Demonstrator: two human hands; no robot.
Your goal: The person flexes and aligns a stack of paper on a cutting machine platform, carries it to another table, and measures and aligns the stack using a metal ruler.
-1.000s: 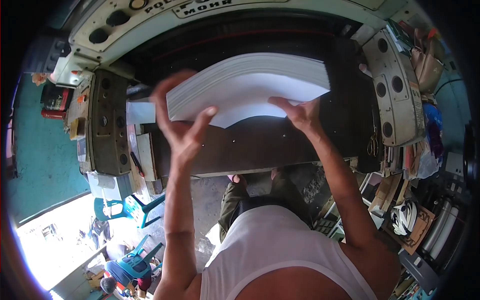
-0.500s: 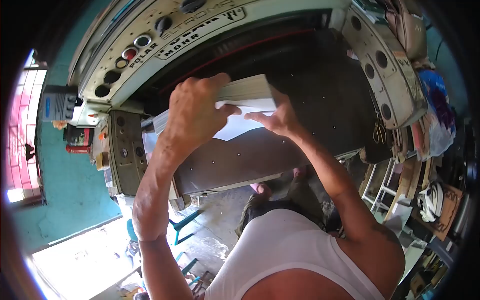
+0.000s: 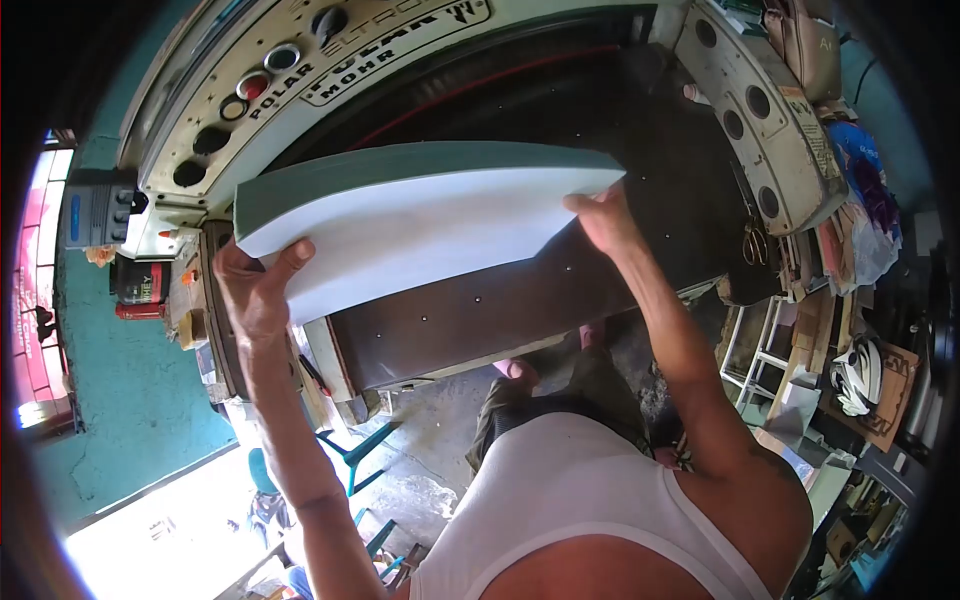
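A thick stack of paper (image 3: 430,225) stands tilted above the dark machine table (image 3: 450,325), its white face toward me and its greenish-grey edge on top. The stack bows slightly along its length. At its left end my left hand (image 3: 258,290) grips it, thumb on the white face and the other fingers behind. Around the right end closes my right hand (image 3: 607,220), its thumb also on the white face; its remaining fingers are hidden behind the paper.
The Polar Mohr paper cutter's control panel (image 3: 330,75) arches over the back. A side housing (image 3: 765,130) with round holes stands at right, scissors (image 3: 757,243) hanging beside it. A ladder (image 3: 760,350) and a clothes iron (image 3: 858,376) are lower right. A teal stool (image 3: 355,455) is below left.
My left hand has moved left and down from near the stack's middle to its left end. My right hand has shifted right and slightly up. The stack now shows its full width.
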